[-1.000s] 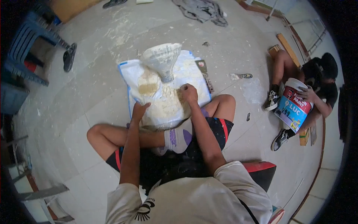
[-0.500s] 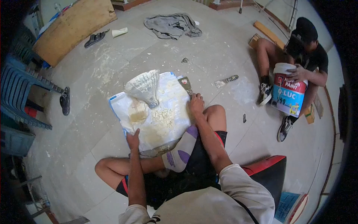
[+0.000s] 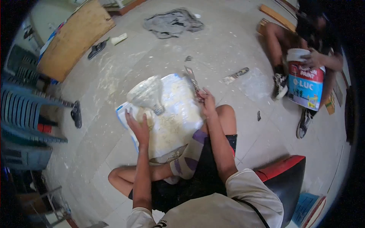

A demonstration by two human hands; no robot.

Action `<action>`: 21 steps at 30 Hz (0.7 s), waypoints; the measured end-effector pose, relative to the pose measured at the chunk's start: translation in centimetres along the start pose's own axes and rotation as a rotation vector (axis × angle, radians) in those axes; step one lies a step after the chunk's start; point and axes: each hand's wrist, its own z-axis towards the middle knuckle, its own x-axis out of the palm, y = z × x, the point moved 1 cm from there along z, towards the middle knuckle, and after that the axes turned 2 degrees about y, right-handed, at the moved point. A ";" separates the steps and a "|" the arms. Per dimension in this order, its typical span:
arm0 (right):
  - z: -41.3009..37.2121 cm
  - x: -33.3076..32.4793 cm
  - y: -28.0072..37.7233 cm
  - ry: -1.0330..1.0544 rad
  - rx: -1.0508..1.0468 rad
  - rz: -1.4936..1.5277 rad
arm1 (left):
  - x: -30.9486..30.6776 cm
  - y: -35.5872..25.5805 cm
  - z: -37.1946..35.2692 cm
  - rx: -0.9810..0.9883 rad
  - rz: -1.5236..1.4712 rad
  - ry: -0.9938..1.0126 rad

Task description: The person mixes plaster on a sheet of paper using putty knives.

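Note:
My right hand [image 3: 207,103] is closed around the handle of a putty knife [image 3: 192,79], its blade tilted up off the far right edge of the white sheet [image 3: 186,114]. My left hand [image 3: 140,128] is open, fingers apart, over the sheet's left side. Beside its thumb is a pale yellowish block [image 3: 146,118], partly hidden by the hand; contact is hard to make out. A whitish, crusted funnel-shaped plastic container [image 3: 145,95] lies on its side just beyond. Pale crumbs and powder [image 3: 169,123] cover the sheet's middle.
A seated person at right holds a paint bucket [image 3: 305,81]. Another putty knife [image 3: 235,76] and a grey cloth [image 3: 173,23] lie on the dusty floor. Stacked chairs [image 3: 23,110] and a wooden board [image 3: 76,40] stand left. A red-black cushion [image 3: 283,182] is at my right side.
My left hand has left the sheet's near-left edge and moved up beside the block, fingers spread. My right hand has raised the putty knife, turning its blade. The view has shifted slightly.

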 end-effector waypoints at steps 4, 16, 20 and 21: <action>-1.3 2.1 2.2 0.321 0.060 -0.244 | 4.1 -4.1 3.0 -0.394 -0.654 0.311; 0.1 -0.6 8.0 0.054 -0.622 -1.282 | 9.2 -10.1 -2.3 -0.789 -0.977 0.771; 11.9 -7.9 14.7 -0.350 -0.819 -1.892 | 5.5 -6.5 -5.3 -0.862 -0.826 0.752; 14.7 -10.6 15.4 -0.377 -1.014 -2.099 | 4.8 -6.1 -5.6 -0.883 -0.800 0.733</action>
